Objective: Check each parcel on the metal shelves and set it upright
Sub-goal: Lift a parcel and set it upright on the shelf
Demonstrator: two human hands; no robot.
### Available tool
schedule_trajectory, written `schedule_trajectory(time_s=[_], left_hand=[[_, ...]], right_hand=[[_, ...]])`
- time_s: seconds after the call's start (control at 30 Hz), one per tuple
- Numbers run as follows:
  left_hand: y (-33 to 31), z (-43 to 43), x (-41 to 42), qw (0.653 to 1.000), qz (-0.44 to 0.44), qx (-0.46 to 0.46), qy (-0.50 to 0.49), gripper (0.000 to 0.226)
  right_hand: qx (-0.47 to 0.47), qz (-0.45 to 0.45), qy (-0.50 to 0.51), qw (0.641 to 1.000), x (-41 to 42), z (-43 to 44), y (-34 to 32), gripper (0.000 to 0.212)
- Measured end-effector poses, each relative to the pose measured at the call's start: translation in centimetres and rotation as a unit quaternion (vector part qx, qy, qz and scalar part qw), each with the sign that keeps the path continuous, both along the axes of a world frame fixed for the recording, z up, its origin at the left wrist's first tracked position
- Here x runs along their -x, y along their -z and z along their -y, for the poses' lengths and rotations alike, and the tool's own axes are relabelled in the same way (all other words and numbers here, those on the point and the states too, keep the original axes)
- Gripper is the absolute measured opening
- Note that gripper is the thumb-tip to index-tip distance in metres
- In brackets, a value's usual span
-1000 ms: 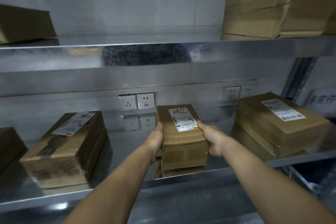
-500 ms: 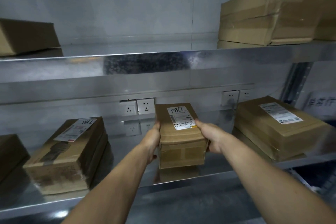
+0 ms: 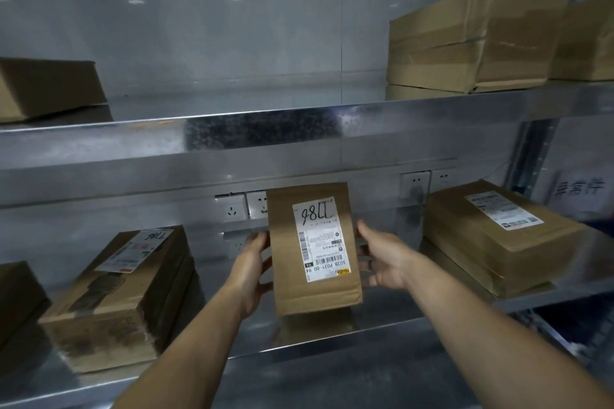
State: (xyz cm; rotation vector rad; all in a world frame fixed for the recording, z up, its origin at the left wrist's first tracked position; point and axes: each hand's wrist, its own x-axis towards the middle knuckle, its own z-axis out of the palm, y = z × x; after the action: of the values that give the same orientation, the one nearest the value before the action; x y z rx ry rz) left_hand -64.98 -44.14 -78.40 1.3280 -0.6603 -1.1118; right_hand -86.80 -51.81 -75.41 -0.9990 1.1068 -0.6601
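Observation:
A small brown parcel [image 3: 314, 247] stands on end on the lower metal shelf [image 3: 382, 325], its white label with handwritten "7786" facing me upside down. My left hand [image 3: 254, 264] grips its left side and my right hand [image 3: 382, 259] holds its right side, thumb at the edge and fingers behind. A flat parcel [image 3: 123, 295] lies to the left with its label up. Another flat parcel [image 3: 498, 239] lies to the right, label up.
The upper shelf [image 3: 265, 133] carries large boxes [image 3: 475, 40] at the right and one box [image 3: 46, 86] at the left. A further box [image 3: 16, 295] sits at the far left below. Wall sockets [image 3: 246, 207] are behind the held parcel.
The small parcel lay flat between my hands; both hands have tipped it up onto its end, so the label now faces me.

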Motion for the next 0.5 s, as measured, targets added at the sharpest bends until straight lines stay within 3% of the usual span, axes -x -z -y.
schedule_trajectory(time_s=[0.13,0.37,0.5], left_hand=[[-0.1,-0.3,-0.4,1.000,0.011,-0.003,-0.015,0.039],[0.0,-0.3,0.1,1.000,0.022,0.003,-0.004,0.047],[0.1,-0.3,0.4,0.999,0.035,0.011,0.003,0.051]], right_hand=[[-0.006,-0.018,0.001,1.000,-0.1,0.1,0.3,0.030],[0.009,-0.038,0.008,0.999,-0.8,0.1,0.5,0.053],[0.032,-0.053,-0.001,0.998,-1.2,-0.4,0.0,0.043]])
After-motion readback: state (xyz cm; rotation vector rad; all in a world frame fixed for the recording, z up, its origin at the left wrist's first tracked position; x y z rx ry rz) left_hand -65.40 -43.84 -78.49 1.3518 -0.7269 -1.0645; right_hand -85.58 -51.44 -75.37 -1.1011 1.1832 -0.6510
